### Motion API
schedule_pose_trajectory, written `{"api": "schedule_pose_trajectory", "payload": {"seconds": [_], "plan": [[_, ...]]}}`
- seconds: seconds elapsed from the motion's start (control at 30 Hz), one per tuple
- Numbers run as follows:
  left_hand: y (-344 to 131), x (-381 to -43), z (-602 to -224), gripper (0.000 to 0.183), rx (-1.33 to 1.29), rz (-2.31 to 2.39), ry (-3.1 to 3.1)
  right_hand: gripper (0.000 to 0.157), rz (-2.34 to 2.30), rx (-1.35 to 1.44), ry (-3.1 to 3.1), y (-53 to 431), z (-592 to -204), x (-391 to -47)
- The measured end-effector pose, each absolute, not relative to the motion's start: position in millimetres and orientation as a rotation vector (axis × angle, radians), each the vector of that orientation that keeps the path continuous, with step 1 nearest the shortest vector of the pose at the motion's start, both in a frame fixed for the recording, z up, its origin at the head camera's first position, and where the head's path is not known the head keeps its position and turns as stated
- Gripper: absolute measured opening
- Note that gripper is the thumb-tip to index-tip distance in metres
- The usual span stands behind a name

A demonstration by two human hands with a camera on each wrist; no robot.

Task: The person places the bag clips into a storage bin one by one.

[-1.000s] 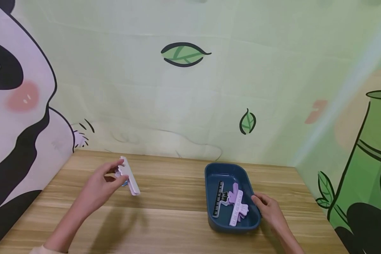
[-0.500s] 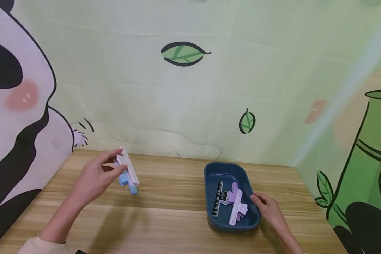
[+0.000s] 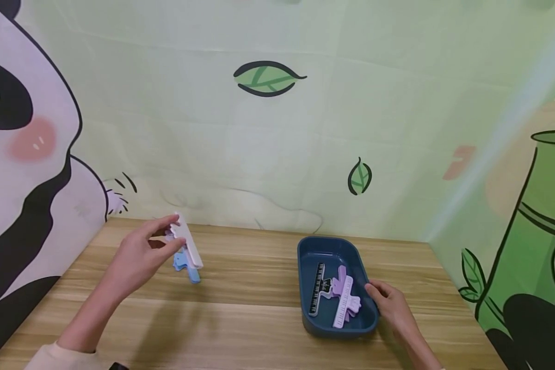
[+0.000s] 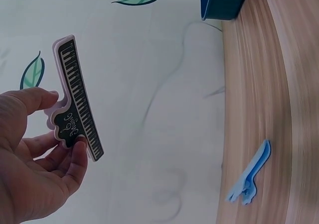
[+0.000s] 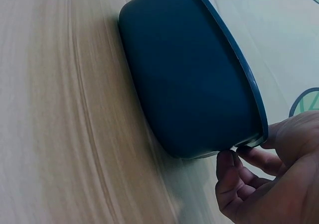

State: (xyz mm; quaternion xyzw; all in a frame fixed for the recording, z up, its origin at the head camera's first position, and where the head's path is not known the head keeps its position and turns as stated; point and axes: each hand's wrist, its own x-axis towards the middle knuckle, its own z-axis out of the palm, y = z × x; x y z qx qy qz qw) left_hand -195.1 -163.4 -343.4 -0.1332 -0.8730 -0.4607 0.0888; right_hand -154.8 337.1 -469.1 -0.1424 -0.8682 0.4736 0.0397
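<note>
My left hand (image 3: 136, 257) pinches a piano-patterned clip (image 4: 77, 99) between thumb and fingers, above the table. Its black keyboard face with lettering shows in the left wrist view, while its pale side faces the head camera. Below it, a light blue clip (image 4: 251, 174) lies on the wooden table, partly covered by the held clip in the head view. My right hand (image 3: 393, 308) pinches the right rim of a dark blue tub (image 5: 189, 74). Inside the tub lie a black keyboard clip (image 3: 317, 290) and lilac clips (image 3: 344, 302), close together.
The wooden table (image 3: 240, 329) runs back to a pale green backdrop (image 3: 277, 154) printed with leaves and a panda. Between my left hand and the tub is a stretch of bare wood. Part of a small black object (image 3: 118, 366) shows at the bottom edge.
My left hand has lifted the held clip slightly, uncovering more of the blue clip beneath. In the last half second it has hardly moved. My right hand stays on the tub rim.
</note>
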Motion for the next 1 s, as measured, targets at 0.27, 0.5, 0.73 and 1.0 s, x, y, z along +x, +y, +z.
{"api": "schedule_pose_trajectory", "payload": {"seconds": [0.27, 0.5, 0.73, 1.0], "plan": [[-153, -197, -345, 0.055, -0.438, -1.384, -2.587, 0.044, 1.457, -0.428, -2.654, 337, -469, -154], [-138, -201, -345, 0.054, -0.5, -1.382, -2.567, 0.045, 1.457, -0.435, -2.656, 337, -469, -154], [-120, -204, -347, 0.052, -0.556, -1.398, -2.538, 0.045, 1.456, -0.442, -2.658, 337, -469, -154], [-97, -212, -352, 0.052, -0.622, -1.445, -2.526, 0.044, 1.436, -0.446, -2.659, 336, -468, -154]]}}
